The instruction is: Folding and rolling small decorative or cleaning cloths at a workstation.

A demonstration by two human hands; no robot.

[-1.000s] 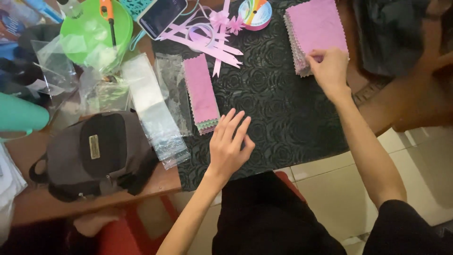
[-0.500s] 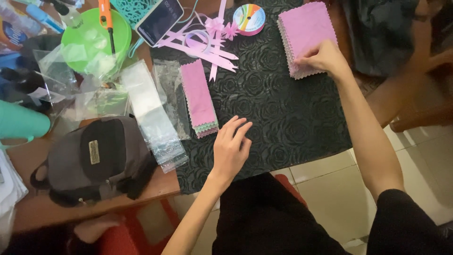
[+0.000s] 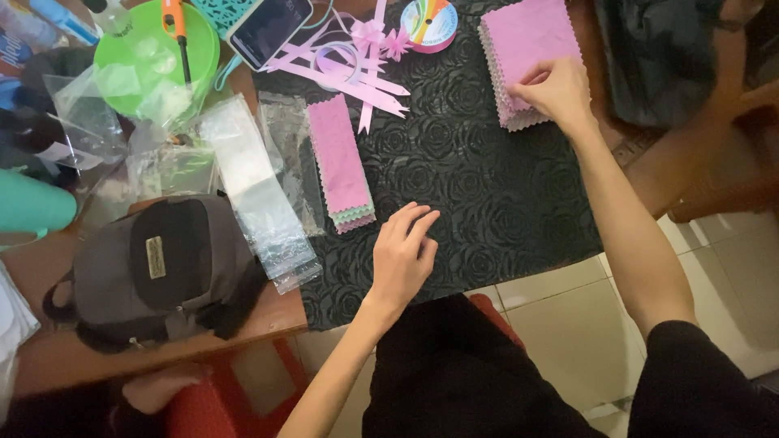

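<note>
My right hand [image 3: 554, 91] rests on the near corner of a stack of pink square cloths [image 3: 523, 36] at the far right of the black rose-patterned mat [image 3: 479, 195]; its fingers pinch the top cloth's edge. My left hand [image 3: 403, 255] lies flat on the mat near its front edge, fingers apart, holding nothing. Just left of it sits a narrow pile of folded pink and green cloths [image 3: 341, 162]. Clear plastic sleeves [image 3: 256, 191] lie beside that pile.
A grey-black small backpack [image 3: 158, 268] sits on the wooden table at left. A green bowl [image 3: 154, 53] with an orange-handled tool, a phone [image 3: 269, 28], pink ribbon bows [image 3: 357, 61], a tape roll [image 3: 428, 23] and a teal bottle [image 3: 32, 203] crowd the back.
My right hand has slid from the stack's near edge onto its corner and curled to pinch a cloth. My left hand has barely moved. The view shifted slightly.
</note>
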